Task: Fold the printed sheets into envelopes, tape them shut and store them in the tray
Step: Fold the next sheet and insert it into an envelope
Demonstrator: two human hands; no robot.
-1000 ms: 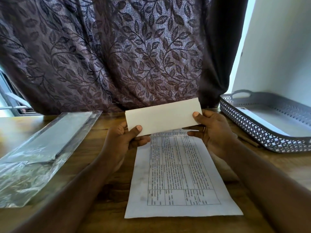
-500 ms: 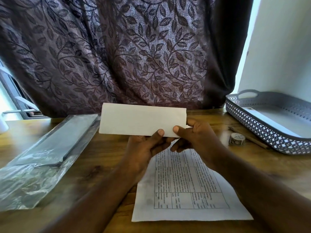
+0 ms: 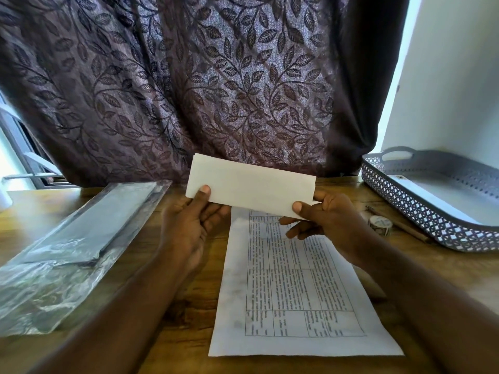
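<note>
on the far left a clear plastic sleeve (image 3: 73, 238) lies on the wooden table (image 3: 175, 333), well apart from our work. it matters only if an elbow drags it.

our left hand (image 3: 189, 228) pinches the lower left corner of the folded envelope (image 3: 251, 182), thumb on the front face, fingers curled behind. the envelope is held up off the table, tilted down toward the right, above the far end of the printed sheet (image 3: 294, 292), which lies flat and unfolded below. our right hand (image 3: 326, 215) pinches the lower right edge, thumb in front, fingers loosely spread beneath.

we judge the risks to be these:
- both grips sit near the corners, so if either thumb loosens, the folds may spring open or the envelope may twist and crease.
- we see no tape on the front, and the back is hidden, so we cannot tell whether it is sealed.
- to reach the tape roll (image 3: 380, 225), just beside the tray (image 3: 421, 209) on the right, one hand must let go, and a single pinch may let a flap gape.
- carrying the envelope to the tray unsealed would skip a step.
- a forearm could also brush the sheet below out of place.
</note>
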